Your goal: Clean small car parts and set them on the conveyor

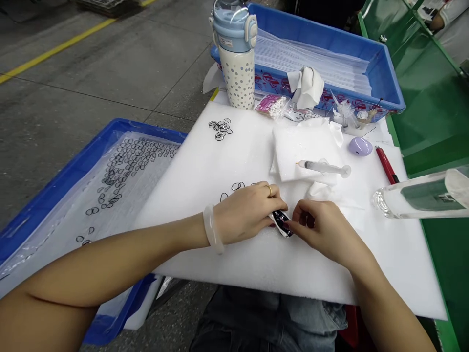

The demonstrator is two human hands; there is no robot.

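I see both hands meeting over one small dark oblong part (282, 222) that lies on the white foam sheet (256, 264), and I judge the step in hand to be fitting or seating work on that part. My left hand (247, 212) covers the part's near-left end, fingers curled down and closed onto it, so I read this hand as clamping the part against the foam. My right hand (322, 227) pinches the opposite end from the right, thumb and forefinger drawn together at the part's edge; whether a ring sits between those fingertips I cannot tell, since the tips hide it. Just beyond the left knuckles lie several loose black rings (237, 186), near the grip but not touching it. Further out from the grip, beyond and to the right, a syringe (324, 167) rests on a folded white cloth (304, 146), apart from both hands. A second cluster of rings (221, 128) lies well beyond the grip, near the spotted bottle (238, 58). To the left of the grip, off the foam, a blue tray (73, 166) holds many more rings. In my judgement, the next move calls for steady pressure from the left hand while the right fingertips work along the part's rim, with care not to let the part slide on the soft foam.
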